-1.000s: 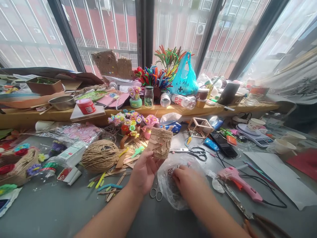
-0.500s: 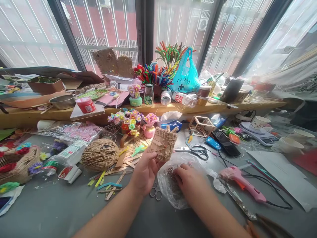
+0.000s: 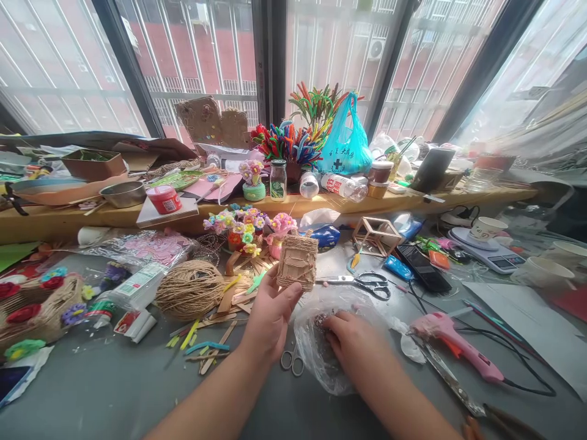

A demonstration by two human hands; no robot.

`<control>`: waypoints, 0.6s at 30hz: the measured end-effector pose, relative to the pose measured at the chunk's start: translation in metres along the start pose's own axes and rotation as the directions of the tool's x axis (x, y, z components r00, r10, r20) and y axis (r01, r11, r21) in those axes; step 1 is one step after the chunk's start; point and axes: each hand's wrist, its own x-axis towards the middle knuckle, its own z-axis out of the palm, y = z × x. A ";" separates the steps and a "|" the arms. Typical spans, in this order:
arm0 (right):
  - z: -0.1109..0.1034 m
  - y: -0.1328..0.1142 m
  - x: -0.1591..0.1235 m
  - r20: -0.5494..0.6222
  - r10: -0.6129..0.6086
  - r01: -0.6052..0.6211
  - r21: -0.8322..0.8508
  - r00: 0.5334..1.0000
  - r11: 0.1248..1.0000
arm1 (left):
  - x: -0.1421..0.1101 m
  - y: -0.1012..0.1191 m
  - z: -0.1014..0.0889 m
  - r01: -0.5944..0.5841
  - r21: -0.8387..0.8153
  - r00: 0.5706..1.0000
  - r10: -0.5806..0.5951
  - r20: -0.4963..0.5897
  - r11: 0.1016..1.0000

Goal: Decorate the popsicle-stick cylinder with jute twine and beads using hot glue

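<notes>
My left hand is closed around a small cardboard piece edged with twine, held up above the table. Its broad face, with raised strips across it, is turned toward me. My right hand reaches into a clear plastic bag, fingers bent together over dark brownish bits. What those fingertips grip is hidden. Small scissors lie beside the bag, their blades out of sight. Just beyond it rests a larger pair of scissors with black handles.
A pink glue gun with a cord and some pliers lie to the right. Leftward are a twine ball and wooden sticks. Fuzzy-wire flowers stand behind. A crowded wooden ledge runs below the windows.
My left hand has turned the cardboard piece to face me more squarely and shifted it slightly left. My right hand stays in the bag. The view has tilted a little.
</notes>
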 end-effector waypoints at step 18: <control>0.014 0.007 -0.004 -0.299 -0.039 0.086 0.144 0.953 0.986 | 0.004 -0.003 -0.004 -0.038 -0.001 0.994 0.038 -0.106 0.999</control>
